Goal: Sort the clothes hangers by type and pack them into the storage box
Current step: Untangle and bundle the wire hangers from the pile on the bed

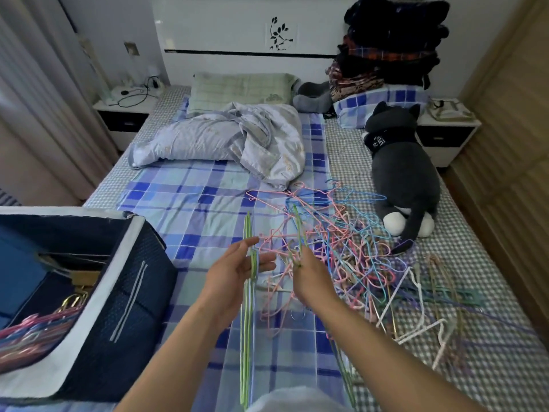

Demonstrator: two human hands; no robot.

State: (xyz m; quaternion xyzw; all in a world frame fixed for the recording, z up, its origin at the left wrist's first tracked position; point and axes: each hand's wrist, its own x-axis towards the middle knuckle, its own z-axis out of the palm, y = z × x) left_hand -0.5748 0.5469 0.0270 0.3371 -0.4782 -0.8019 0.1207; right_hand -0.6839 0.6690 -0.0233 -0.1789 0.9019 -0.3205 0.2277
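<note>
Left hand holds green hangers loosely — right hand pinches another green hanger.

Frame centre: left hand and right hand each grip thin green wire hangers; tangled pastel wire hanger pile right of centre; navy fabric storage box lower left.

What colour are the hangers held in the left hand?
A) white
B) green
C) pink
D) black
B: the left hand holds thin green hangers seen edge-on, while the pink and white ones lie in the tangled pile on the bed.
</note>
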